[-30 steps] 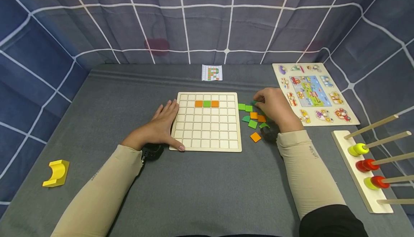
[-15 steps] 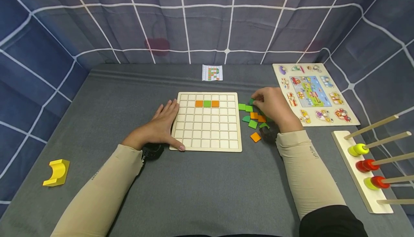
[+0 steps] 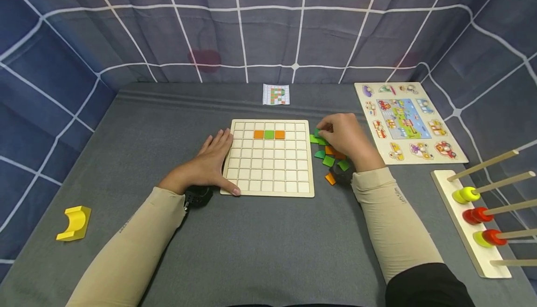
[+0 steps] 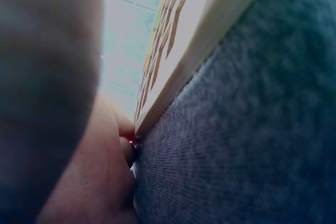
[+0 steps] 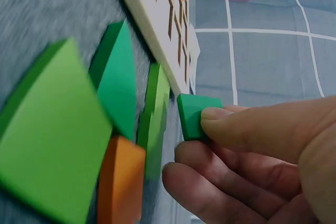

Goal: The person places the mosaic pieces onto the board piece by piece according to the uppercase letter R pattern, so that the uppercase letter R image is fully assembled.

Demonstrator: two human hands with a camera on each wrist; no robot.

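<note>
A pale wooden grid board [image 3: 267, 192] lies mid-table, with a green tile [image 3: 269, 134] between two orange tiles [image 3: 258, 134] in an upper row. My left hand [image 3: 206, 161] rests along the board's left edge, fingers spread and thumb at the lower corner. To the right of the board, my right hand [image 3: 347, 138] pinches a dark green tile [image 5: 190, 116] between thumb and fingers, raised off the table in the right wrist view. Beneath and beside that hand lie several loose pieces, among them a green tile [image 3: 328, 161], an orange tile [image 3: 330, 178] and a dark green piece [image 3: 320, 154].
Behind the board lies a small printed pattern card [image 3: 276, 95]. A picture puzzle board [image 3: 436, 144] lies at the back right, near a peg stand [image 3: 470, 228] with red and yellow beads. A yellow arched block [image 3: 76, 223] stands at the left.
My right hand has moved left toward the board, carrying the dark green tile. The nearest orange tile now shows partly covered. My left hand has stayed put.
</note>
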